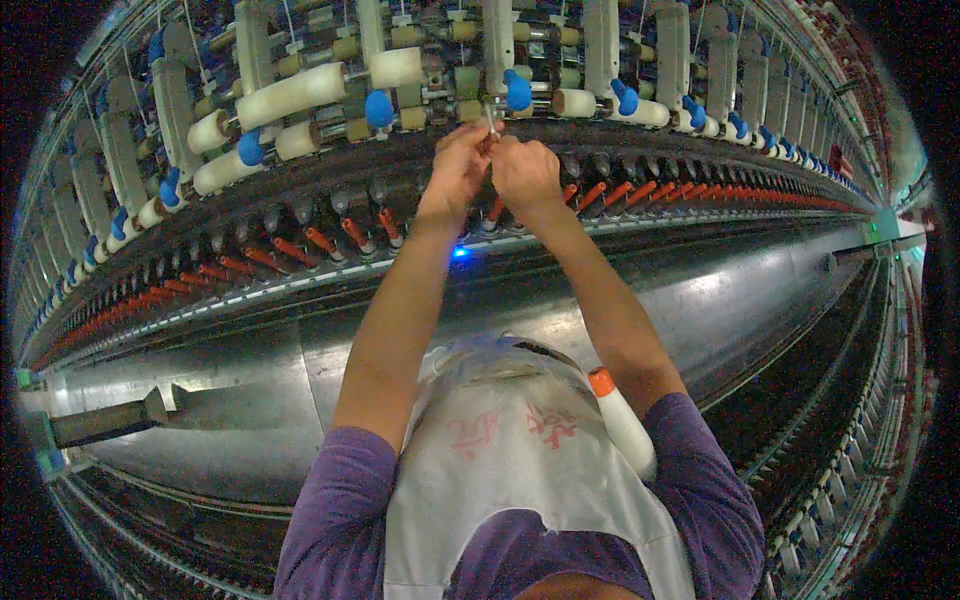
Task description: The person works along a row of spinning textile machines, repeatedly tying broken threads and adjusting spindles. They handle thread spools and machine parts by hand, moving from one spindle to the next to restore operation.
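Note:
Both arms reach up to the roller section of a spinning frame. My left hand (458,168) is closed, its fingertips pinched together close under the rollers. Beside it, my right hand (527,172) is closed too, its fingers curled in and almost touching the left fingertips. A thin pale piece (492,122) shows right at the fingertips, too small to name, and I cannot tell which hand grips it. Just above the hands are a blue knob (517,90) on a lever arm and a greenish roller (467,82).
White rollers (292,93) and more blue knobs line the frame on both sides. Below runs a long row of orange-red bobbins (318,240). A small blue light (461,253) glows under the hands. A white, orange-topped bobbin (625,425) sticks out beside my pale apron (520,470).

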The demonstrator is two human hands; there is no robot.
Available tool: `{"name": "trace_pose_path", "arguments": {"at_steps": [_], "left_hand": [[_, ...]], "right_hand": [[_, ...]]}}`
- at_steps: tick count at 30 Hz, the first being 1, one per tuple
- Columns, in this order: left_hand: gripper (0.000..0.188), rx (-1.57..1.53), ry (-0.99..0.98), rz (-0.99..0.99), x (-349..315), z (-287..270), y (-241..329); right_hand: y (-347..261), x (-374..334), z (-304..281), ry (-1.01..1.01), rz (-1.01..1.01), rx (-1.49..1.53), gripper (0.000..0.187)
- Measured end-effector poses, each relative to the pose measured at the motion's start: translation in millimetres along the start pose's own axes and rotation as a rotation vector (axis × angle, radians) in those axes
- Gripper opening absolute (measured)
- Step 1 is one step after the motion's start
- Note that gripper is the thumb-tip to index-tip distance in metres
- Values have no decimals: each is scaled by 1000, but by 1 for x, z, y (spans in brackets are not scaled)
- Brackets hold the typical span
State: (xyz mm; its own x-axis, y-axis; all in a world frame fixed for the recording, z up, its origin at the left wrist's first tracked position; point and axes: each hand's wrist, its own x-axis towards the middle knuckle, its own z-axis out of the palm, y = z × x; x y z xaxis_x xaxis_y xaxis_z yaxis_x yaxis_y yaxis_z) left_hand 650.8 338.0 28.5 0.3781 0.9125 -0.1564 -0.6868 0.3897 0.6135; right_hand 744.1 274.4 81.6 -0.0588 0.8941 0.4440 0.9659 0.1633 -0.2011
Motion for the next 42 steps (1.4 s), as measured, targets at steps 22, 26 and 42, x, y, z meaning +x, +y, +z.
{"name": "trace_pose_path", "arguments": {"at_steps": [22,26,42], "left_hand": [[29,1954,-851,-461,-276,-149,-61],[25,1868,-384,8,-252,-81,29],[29,589,264,174,-65,-2,10]], "right_hand": [[-57,-135,-104,-1400,-826,447,23],[-54,-155,-96,-560,-909,829,20],[-67,-156,-82,-285,-744,297,20]]}}
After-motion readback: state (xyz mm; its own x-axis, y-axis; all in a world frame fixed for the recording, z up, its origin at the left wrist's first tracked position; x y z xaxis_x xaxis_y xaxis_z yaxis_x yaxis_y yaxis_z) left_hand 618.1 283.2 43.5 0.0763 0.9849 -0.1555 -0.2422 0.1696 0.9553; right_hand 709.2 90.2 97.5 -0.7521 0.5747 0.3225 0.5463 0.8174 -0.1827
